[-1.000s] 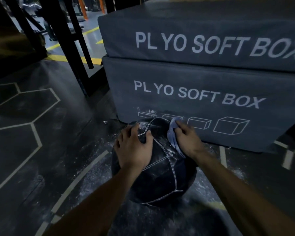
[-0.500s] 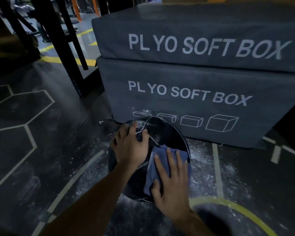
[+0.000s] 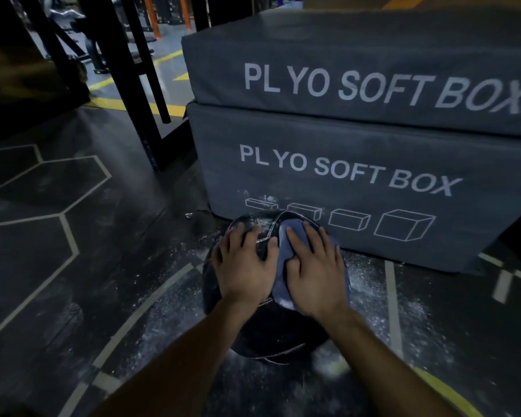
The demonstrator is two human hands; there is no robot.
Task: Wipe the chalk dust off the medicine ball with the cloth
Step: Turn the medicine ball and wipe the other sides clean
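Beside the grey padded plyo box [image 3: 328, 176], the spread left hand [image 3: 244, 266] steadies the round black leather medicine ball [image 3: 271, 335] while the flat-fingered right hand [image 3: 316, 272] presses the blue cloth [image 3: 282, 284] onto it.

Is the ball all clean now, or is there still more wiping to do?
Not finished. The right hand presses the blue cloth flat on top of the medicine ball while the left hand steadies it. The dark lower panels look mostly clean. White chalk marks show near the top seam, and chalk dust lies on the floor around it.
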